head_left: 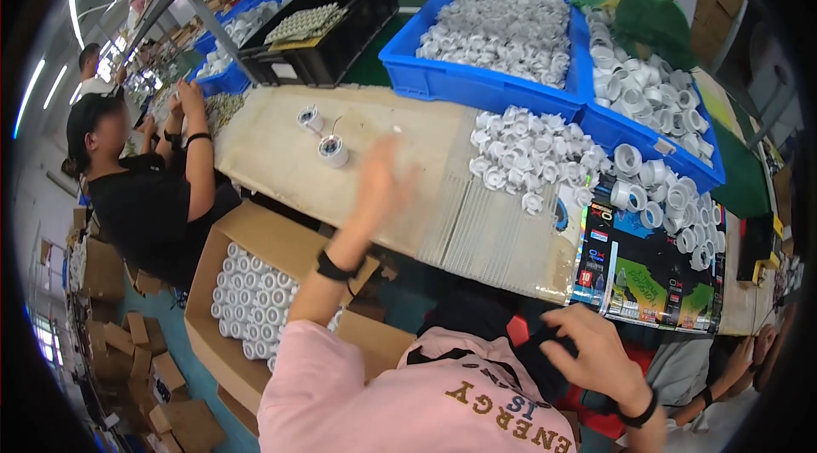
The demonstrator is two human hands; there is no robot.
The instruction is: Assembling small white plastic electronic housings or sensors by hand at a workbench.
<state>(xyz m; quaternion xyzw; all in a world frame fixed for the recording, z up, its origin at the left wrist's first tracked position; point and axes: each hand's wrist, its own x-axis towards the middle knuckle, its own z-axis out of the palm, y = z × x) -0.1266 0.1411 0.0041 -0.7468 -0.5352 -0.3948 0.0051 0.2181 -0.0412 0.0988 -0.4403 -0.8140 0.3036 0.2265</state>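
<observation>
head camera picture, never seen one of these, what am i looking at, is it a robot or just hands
No robot: a person works with two bare hands. A wide fisheye camera on their head looks down, so straight edges bend. The left hand is blurred over the table; I can't tell if it holds anything. The right hand is near the lap, nothing visible in it. On the table are two white cups, a heap of white plastic parts and some white rings. Blue crates stand behind.

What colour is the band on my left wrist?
The band is black; the head view shows it.
</observation>
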